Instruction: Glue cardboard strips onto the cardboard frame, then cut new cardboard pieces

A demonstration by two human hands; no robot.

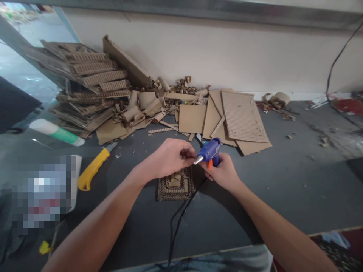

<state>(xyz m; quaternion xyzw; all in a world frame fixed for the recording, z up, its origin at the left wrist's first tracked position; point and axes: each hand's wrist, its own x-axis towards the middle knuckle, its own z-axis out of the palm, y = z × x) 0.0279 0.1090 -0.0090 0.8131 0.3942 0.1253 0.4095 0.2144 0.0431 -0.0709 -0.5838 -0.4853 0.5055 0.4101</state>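
My right hand (222,172) is closed around a blue hot glue gun (210,150) with an orange trigger. Its metal nozzle points left, close to the fingertips of my left hand (171,156). The left fingers are pinched together above a small layered cardboard piece (176,192) that lies on the grey table; whatever they hold is too small or hidden to name. Stepped rectangular frames of corrugated strips make up the cardboard piece, and my left hand covers its far part. A black cord (181,215) runs from the glue gun toward the table's front edge.
Stacked corrugated strips (96,77) rise at the back left, beside curled cardboard scraps (147,104). Flat cardboard sheets (245,117) lie behind the glue gun. At left are a yellow-handled saw or knife (93,170) and a white-and-green tube (56,132). A metal beam (198,13) crosses above.
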